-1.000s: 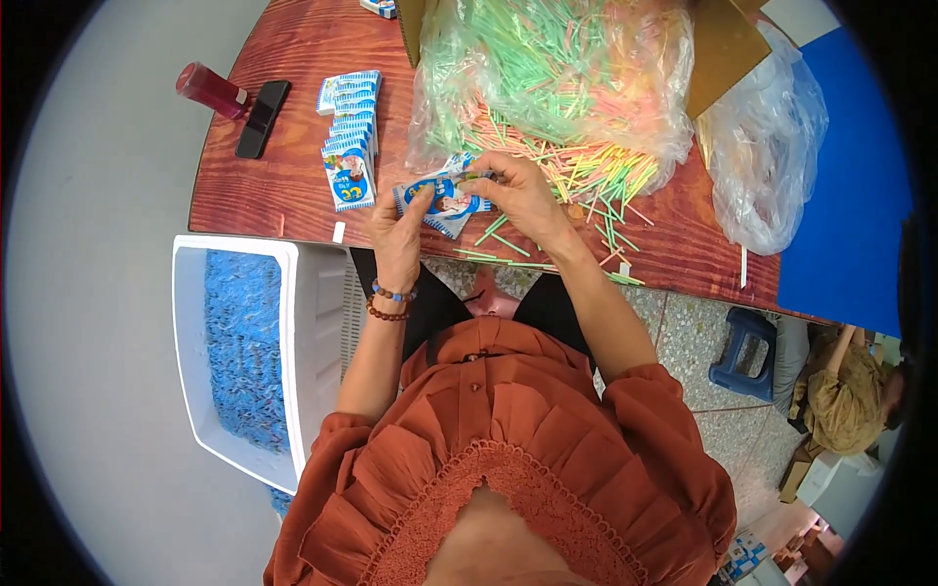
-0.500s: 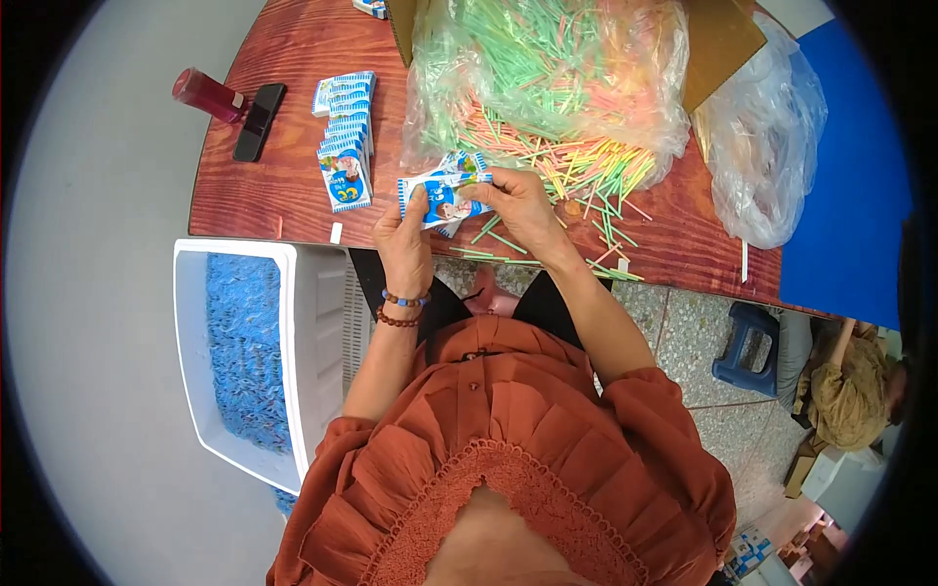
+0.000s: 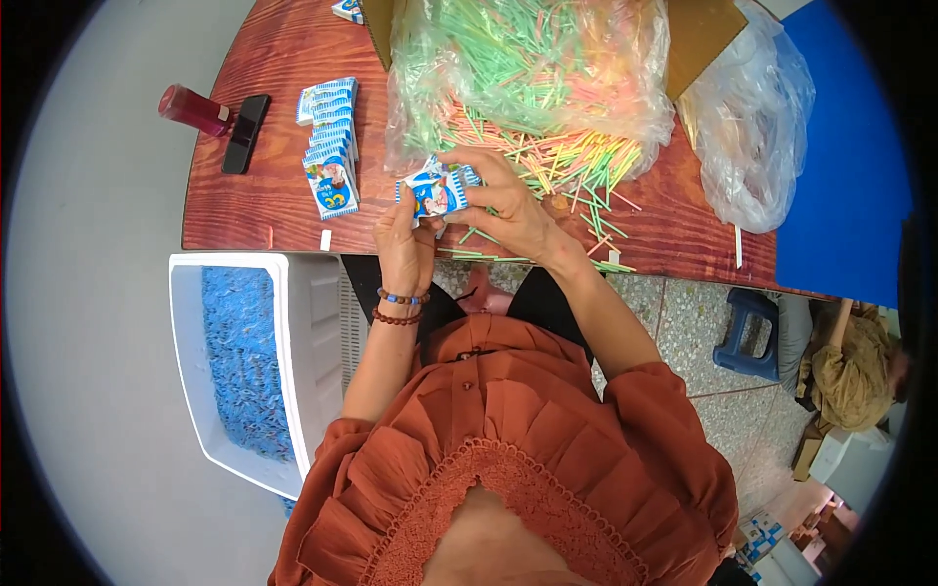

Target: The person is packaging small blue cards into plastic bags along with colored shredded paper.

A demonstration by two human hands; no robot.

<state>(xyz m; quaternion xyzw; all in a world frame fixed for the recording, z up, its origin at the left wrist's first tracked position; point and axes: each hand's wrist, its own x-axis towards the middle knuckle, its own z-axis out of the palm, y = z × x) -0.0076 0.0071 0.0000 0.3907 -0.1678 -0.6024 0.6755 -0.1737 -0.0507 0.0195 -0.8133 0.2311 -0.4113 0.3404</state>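
At the left edge of the frame a white bin [image 3: 313, 322] with blue contents sits beside the worktop [image 3: 254, 210]; toward the upper left lie a red bottle [image 3: 191, 108] and a black phone [image 3: 244, 134], then a row of blue-and-white packets [image 3: 329, 146]; at centre my left hand [image 3: 405, 246] has its grip closed on the lower left of a small blue-and-white packet [image 3: 437, 189], held just above the worktop's near edge; my right hand [image 3: 508, 200] grips the same packet from above and from the right, fingers curled over it; right of that, loose coloured straws [image 3: 567, 161] spill from a clear bag of straws [image 3: 528, 68]; another clear bag [image 3: 752, 127] lies at the upper right.
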